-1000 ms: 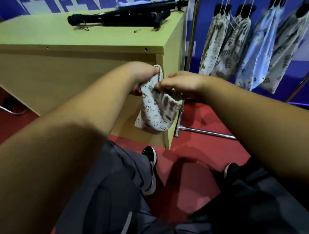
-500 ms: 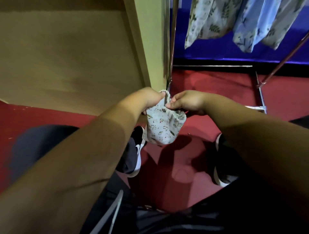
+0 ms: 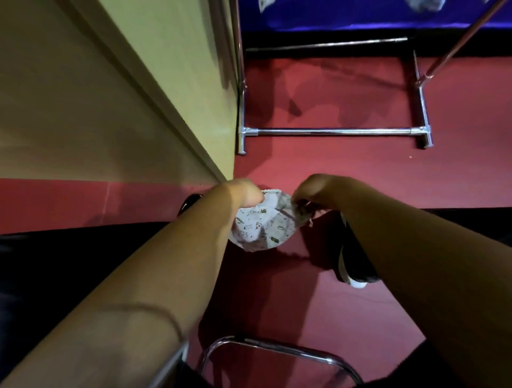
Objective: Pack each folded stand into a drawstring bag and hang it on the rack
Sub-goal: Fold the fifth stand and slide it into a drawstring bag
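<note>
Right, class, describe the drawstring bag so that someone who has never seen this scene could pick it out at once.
Start at the beige desk side on the left and follow its corner down to the red floor. Just below that corner, the left hand and right hand hold the drawstring bag between them. It is the only pale cloth there, printed with small dark figures.

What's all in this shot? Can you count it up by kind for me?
Drawstring bag: 1
Hands: 2, left hand and right hand, both gripping it
Shoes: 2, left shoe, right shoe
Metal rack: 1
Wooden desk: 1
Chrome tube frame: 1
Total: 8
Hanging bags at the top edge: too cropped to count.
</note>
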### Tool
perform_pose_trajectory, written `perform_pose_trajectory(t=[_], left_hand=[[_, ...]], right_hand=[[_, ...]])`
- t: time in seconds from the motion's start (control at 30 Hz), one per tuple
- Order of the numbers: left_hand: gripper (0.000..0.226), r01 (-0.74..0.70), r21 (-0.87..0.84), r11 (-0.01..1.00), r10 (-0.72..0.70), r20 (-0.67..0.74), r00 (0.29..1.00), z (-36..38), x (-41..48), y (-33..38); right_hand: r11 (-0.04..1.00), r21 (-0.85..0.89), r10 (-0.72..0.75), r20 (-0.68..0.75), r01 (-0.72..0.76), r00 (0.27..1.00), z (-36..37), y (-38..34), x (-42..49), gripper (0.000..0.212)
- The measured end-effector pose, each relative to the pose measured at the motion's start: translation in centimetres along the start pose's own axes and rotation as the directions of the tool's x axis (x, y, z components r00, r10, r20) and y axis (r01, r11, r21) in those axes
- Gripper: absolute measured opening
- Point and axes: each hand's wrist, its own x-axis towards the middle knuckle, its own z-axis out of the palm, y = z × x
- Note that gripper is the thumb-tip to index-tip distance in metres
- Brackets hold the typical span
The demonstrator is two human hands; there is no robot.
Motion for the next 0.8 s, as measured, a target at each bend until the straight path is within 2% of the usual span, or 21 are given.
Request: perform_pose_trajectory(t=[0.13, 0.23, 0.3, 0.4, 0.47, 0.53, 0.63, 0.73, 0.8], left_hand=[[0.032, 0.019, -0.01, 1.0, -0.018, 0.061, 0.998, 2.0, 4.5, -0.1], [0.031, 0.041, -0.003, 0.999, -0.04, 0.103, 0.994, 3.5, 7.0, 0.1], [0.042, 0.045, 0.016, 0.999, -0.047, 0.122, 0.991, 4.6, 8.7, 0.2], [0.05, 0.055, 0.004, 0.999, -0.055, 0.13, 0.99, 6.3, 10.7, -0.1], [0.049, 0.047, 0.007, 0.999, -0.048, 0.143, 0.989, 7.1, 11.9, -0.3], [0.042, 0.012, -0.007, 1.0, -0.01, 0.158, 0.987, 7.4, 12.1, -0.5], [0.016, -0.023, -0.08, 0.997, 0.034, 0.134, 0.99, 7.9, 12.3, -0.5], [0.023, -0.031, -0.105, 0.994, 0.044, 0.122, 0.992, 8.3, 12.7, -0.8], [0.03, -0.022, -0.077, 0.997, 0.032, 0.134, 0.99, 8.5, 13.1, -0.9]], right_hand=[[0.996, 0.009, 0.094, -0.044, -0.093, 0.995, 0.6, 0.3, 5.2, 0.023], [0.994, 0.02, 0.11, -0.093, -0.108, 0.99, 1.0, 1.1, 8.2, 0.01], [0.995, 0.032, 0.1, -0.187, -0.096, 0.977, 1.7, 1.8, 10.3, 0.015], [0.983, -0.12, 0.091, -0.357, -0.143, 0.93, 2.9, 3.3, 12.9, 0.047], [0.981, -0.146, 0.055, -0.42, -0.127, 0.906, 3.5, 4.3, 14.6, 0.034], [0.971, -0.216, 0.001, -0.439, -0.106, 0.899, 3.6, 5.2, 15.9, 0.028], [0.962, -0.266, -0.055, -0.426, -0.067, 0.903, 3.6, 6.2, 17.2, 0.028], [0.957, -0.288, -0.108, -0.42, -0.019, 0.901, 3.8, 6.8, 18.0, 0.028], [0.951, -0.309, -0.115, -0.407, -0.018, 0.906, 4.0, 7.1, 18.5, 0.036]])
